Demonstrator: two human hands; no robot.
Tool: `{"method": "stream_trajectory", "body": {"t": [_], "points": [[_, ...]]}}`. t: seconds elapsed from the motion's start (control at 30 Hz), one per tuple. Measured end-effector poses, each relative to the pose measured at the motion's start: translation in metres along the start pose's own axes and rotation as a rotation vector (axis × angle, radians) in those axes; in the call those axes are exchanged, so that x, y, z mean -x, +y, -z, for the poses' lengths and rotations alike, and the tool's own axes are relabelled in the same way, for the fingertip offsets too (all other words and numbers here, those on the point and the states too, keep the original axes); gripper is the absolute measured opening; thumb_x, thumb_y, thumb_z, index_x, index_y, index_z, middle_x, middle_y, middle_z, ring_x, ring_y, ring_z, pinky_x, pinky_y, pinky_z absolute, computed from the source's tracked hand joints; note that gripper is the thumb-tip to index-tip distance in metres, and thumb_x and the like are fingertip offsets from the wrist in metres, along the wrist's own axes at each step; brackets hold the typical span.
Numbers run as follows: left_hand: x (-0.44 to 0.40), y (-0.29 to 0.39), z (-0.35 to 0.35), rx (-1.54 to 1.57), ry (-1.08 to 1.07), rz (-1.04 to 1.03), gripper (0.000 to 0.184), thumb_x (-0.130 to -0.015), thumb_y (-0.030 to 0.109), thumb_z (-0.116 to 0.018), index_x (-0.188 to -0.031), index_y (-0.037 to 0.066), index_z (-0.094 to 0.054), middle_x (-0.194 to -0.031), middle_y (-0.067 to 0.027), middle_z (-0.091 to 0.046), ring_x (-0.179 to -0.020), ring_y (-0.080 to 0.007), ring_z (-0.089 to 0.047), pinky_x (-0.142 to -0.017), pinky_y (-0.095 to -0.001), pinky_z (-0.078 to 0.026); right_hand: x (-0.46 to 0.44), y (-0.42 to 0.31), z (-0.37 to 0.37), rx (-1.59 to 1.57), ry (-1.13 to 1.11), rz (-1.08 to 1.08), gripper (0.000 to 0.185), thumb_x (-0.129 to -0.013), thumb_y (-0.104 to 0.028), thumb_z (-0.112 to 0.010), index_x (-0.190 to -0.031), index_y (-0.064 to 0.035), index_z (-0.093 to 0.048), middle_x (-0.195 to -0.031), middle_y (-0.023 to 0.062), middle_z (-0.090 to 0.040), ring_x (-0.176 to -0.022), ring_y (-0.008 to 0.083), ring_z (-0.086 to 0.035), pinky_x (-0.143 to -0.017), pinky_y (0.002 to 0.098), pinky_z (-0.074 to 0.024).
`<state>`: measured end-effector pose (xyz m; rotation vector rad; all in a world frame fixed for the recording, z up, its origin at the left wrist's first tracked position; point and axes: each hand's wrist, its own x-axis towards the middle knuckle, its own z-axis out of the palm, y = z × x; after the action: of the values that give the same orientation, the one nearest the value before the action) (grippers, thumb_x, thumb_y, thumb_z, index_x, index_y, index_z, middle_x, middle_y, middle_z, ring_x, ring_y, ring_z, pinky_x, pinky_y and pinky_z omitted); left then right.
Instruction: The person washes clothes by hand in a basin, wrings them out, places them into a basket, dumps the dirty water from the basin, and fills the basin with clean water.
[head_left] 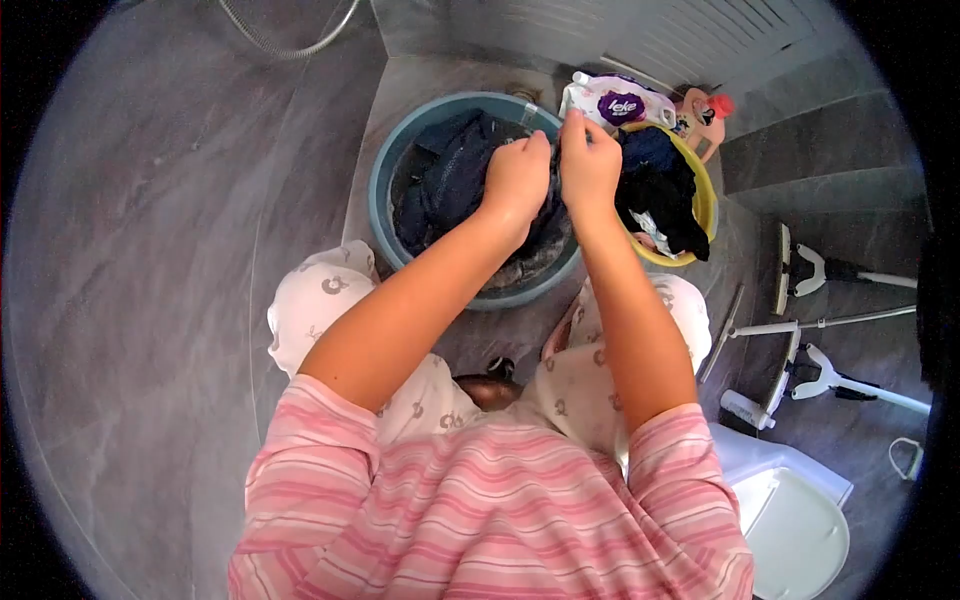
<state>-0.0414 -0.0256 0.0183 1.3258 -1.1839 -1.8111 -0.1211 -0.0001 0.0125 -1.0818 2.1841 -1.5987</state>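
Note:
My left hand (518,180) is closed, thumb up, over the right half of a round blue-grey basin (379,190). Close beside it, my right hand (590,168) is also closed, above the basin's right rim. Both fists appear to grip the dark wet garment (452,185), part of which shows between and below them; the fingers' undersides are hidden. The rest of that dark clothing lies bunched in water in the basin. To the right, a yellow basin (708,205) holds more dark clothes (655,185) and a small pale printed piece.
Behind the basins are a white and purple "leke" package (625,102) and a pinkish bottle with a red cap (703,120). Long-handled cleaning tools (825,375) rest at the right, near a white toilet (800,530). A metal shower hose (290,45) hangs at upper left.

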Motion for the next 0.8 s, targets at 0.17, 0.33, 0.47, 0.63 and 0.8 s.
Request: {"method": "stream_trajectory", "body": {"t": [0.17,0.33,0.47,0.63,0.8], "points": [[-0.032,-0.004,0.025,0.209,-0.063,0.038,0.03,-0.083,0.022,-0.047,-0.078,-0.005,-0.058,-0.073,-0.0095,-0.059,-0.064,-0.0166,-0.05,-0.061,-0.0344,-0.04,0.042,-0.02,-0.001,0.021,-0.131,0.367,0.021,-0.083,-0.014,-0.053,-0.073,0.0036,-0.058,-0.066,0.0179,-0.056,-0.056,0.0189,-0.051,-0.054,0.032,-0.0406],[-0.018,-0.018,0.01,0.015,-0.003,-0.049,0.023,-0.086,0.025,-0.046,-0.076,0.007,-0.055,-0.068,-0.0016,-0.049,-0.062,-0.0129,-0.042,-0.054,-0.0327,-0.033,0.01,0.001,-0.008,-0.002,0.021,0.2,0.027,-0.084,-0.021,-0.052,-0.077,0.0046,-0.059,-0.059,0.017,-0.054,-0.054,0.0154,-0.048,-0.053,0.0321,-0.0401],[0.002,-0.009,0.006,-0.013,0.031,-0.003,0.039,-0.086,0.026,-0.042,-0.082,-0.009,-0.058,-0.075,-0.0158,-0.059,-0.071,-0.0207,-0.052,-0.069,-0.0358,-0.039,-0.003,0.007,-0.01,0.05,0.07,0.011,0.031,-0.085,-0.024,-0.052,-0.079,0.0049,-0.06,-0.057,0.0155,-0.055,-0.054,0.0124,-0.046,-0.053,0.0316,-0.0398],[-0.033,0.0,0.029,0.061,0.108,0.061,0.036,-0.081,0.027,-0.046,-0.078,-0.007,-0.057,-0.077,-0.0134,-0.06,-0.065,-0.0211,-0.051,-0.062,-0.0377,-0.04,0.058,-0.031,-0.012,0.011,-0.063,0.403,0.017,-0.079,-0.012,-0.056,-0.066,-0.001,-0.055,-0.062,0.018,-0.053,-0.057,0.0347,-0.055,-0.053,0.0363,-0.0437],[0.007,-0.006,0.008,0.027,-0.067,0.029,0.034,-0.084,0.03,-0.047,-0.081,-0.001,-0.059,-0.077,-0.0068,-0.056,-0.073,-0.0142,-0.047,-0.067,-0.034,-0.037,-0.01,0.023,-0.011,-0.118,0.061,0.027,0.027,-0.082,-0.022,-0.056,-0.071,0.0021,-0.06,-0.059,0.0131,-0.057,-0.053,0.0162,-0.051,-0.054,0.0318,-0.0416]]}}
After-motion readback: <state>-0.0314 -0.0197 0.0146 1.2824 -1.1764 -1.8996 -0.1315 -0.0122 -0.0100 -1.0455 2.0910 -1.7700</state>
